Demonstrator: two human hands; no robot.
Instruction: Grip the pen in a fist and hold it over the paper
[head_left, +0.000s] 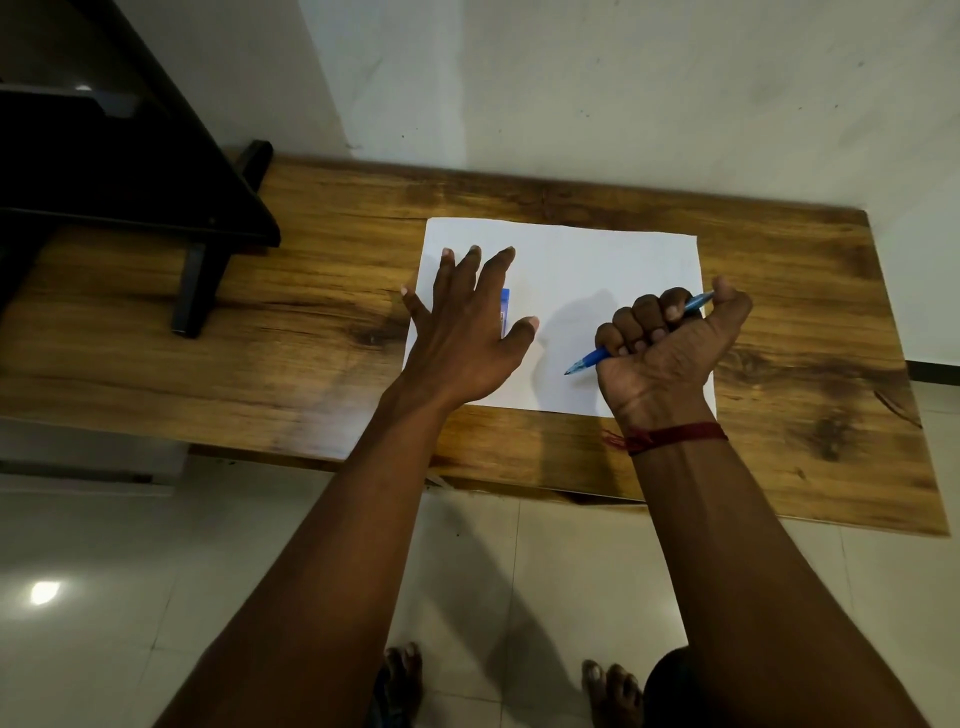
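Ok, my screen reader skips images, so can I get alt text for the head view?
A right hand grips a blue pen in its fist over a white sheet on a wooden table, while the left hand rests flat on the sheet's left side.

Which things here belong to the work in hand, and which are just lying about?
In use: pen gripped in the right hand; paper under the flat left hand; small blue thing partly under that hand.
Lying about: black stand on the wooden table.
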